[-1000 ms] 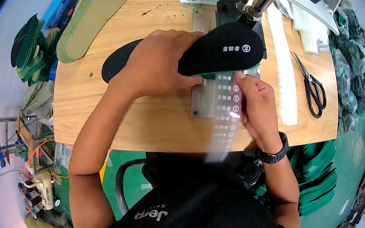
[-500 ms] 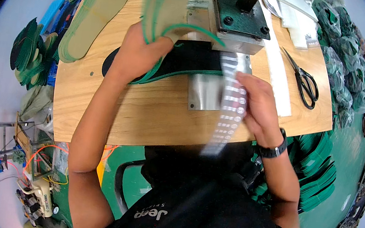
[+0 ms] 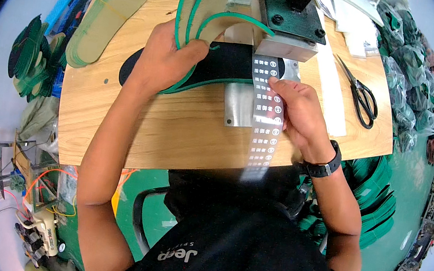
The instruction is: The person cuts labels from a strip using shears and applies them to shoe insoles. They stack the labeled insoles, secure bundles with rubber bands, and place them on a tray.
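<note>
My left hand (image 3: 169, 63) is closed around several thin insoles; some of them (image 3: 213, 0) curl upward, showing beige undersides and green edges. Beneath it a black-topped insole (image 3: 232, 63) lies flat, partly over a metal plate (image 3: 238, 108) at the press (image 3: 292, 22). My right hand (image 3: 308, 112) pinches a clear strip of printed labels (image 3: 265, 128) between thumb and fingers. The upper part of that strip lies across the right end of the black insole. Its lower end hangs over the table's near edge. Above this end stands the press's metal block.
On the table's left is a stack of beige insoles (image 3: 111, 14) held with a band. Black scissors (image 3: 364, 97) lie at the right, beside a long white strip (image 3: 332, 90). Bundled green insoles (image 3: 370, 197) are below the right table edge, with bagged ones (image 3: 408, 78) beyond.
My right hand has moved slightly left and up, bringing the label strip over the insole's right end. The strip and the curled insoles, blurred before, are now sharper.
</note>
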`<state>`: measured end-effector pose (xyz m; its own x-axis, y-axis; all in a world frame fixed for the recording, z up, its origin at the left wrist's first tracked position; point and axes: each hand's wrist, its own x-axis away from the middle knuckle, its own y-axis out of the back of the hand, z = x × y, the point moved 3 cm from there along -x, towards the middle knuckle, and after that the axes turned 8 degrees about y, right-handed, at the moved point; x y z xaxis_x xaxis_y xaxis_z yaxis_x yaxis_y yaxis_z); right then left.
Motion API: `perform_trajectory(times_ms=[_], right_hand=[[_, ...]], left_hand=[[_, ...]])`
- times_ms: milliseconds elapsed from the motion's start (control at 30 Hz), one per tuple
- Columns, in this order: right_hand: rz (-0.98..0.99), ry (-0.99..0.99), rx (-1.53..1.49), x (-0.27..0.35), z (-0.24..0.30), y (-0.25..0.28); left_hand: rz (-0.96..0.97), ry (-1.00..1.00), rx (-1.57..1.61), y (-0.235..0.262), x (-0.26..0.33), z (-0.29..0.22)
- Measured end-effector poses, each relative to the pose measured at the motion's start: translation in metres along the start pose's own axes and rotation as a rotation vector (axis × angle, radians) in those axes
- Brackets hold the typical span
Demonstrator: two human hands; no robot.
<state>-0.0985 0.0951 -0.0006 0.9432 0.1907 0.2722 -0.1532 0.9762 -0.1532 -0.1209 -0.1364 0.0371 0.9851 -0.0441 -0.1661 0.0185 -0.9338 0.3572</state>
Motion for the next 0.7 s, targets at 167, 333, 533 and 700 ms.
perform_trajectory(times_ms=[167, 333, 533, 700], right_hand=[[-0.031, -0.027, -0.007, 0.0, -0.002, -0.005], [-0.015, 0.005, -0.008, 0.004, 0.001, -0.003], [-0.082, 0.022, -0.177, 0.007, 0.004, 0.0], [-0.028, 0.13, -0.08, 0.011, 0.002, -0.002]], left_hand=[[0.089, 0.05, -0.116, -0.004, 0.0, -0.003], [0.098, -0.087, -0.323, -0.016, -0.001, 0.001], [0.242, 0.06, -0.381, -0.023, 0.0, -0.011], [0.221, 0.098, -0.52, -0.016, 0.005, -0.023]])
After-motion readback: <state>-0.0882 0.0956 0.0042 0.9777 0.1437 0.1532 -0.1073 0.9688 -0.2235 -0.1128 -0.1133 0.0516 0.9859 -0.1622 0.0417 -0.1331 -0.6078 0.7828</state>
